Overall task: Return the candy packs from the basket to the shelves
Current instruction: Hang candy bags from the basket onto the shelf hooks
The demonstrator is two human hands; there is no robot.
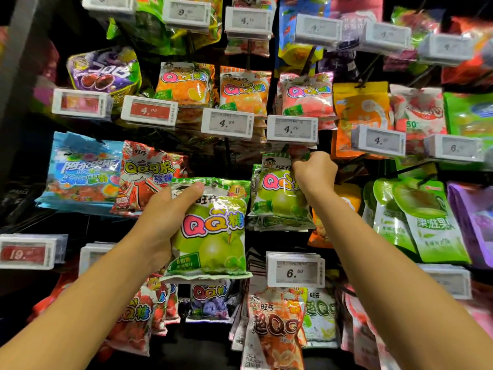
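Note:
My left hand [162, 222] grips a green-apple candy pack [213, 236] by its left edge, thumb across the top, holding it in front of the display. To its right a stack of the same green candy packs [277, 198] hangs on a peg. My right hand [314, 169] pinches the top right corner of that hanging stack, just under a 4.20 price tag [292, 128]. The basket is out of view.
Peg rows of candy packs fill the display: orange packs [244, 89] and pink packs [306, 94] above, cola packs [144, 177] to the left, green pouches [421, 217] to the right, more packs below. Price tags [296, 269] jut out from every peg.

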